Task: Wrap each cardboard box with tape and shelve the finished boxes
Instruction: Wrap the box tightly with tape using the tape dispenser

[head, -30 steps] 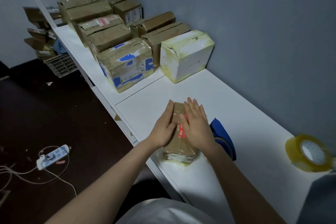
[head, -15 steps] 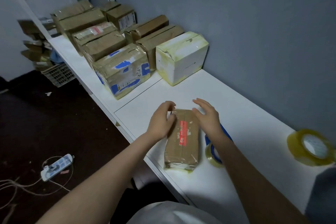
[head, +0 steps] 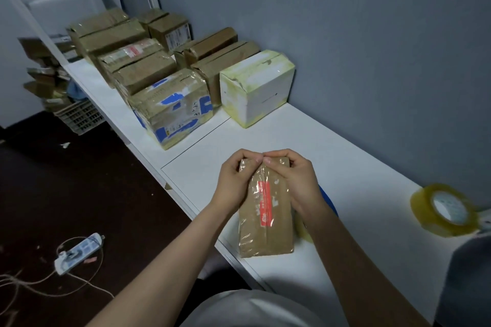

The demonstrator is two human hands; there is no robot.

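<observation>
A small brown cardboard box [head: 265,216] wrapped in clear tape, with a red label on top, lies on the white table [head: 358,167] close to its front edge. My left hand [head: 235,178] grips the box's far left corner with curled fingers. My right hand [head: 295,180] grips the far right corner, and the fingertips of both hands meet at the far end. A roll of yellowish clear tape [head: 443,210] lies at the right. A blue tape dispenser [head: 329,202] shows partly behind my right forearm.
Several taped cardboard boxes [head: 170,106] and a white box [head: 257,87] stand in rows at the table's far end along the grey wall. On the dark floor at left lie a power strip [head: 78,253] with cables and a plastic crate [head: 79,115].
Both hands left the top of the box, spread to its sides, then closed round its far end. The box's far end now looks tipped up a little.
</observation>
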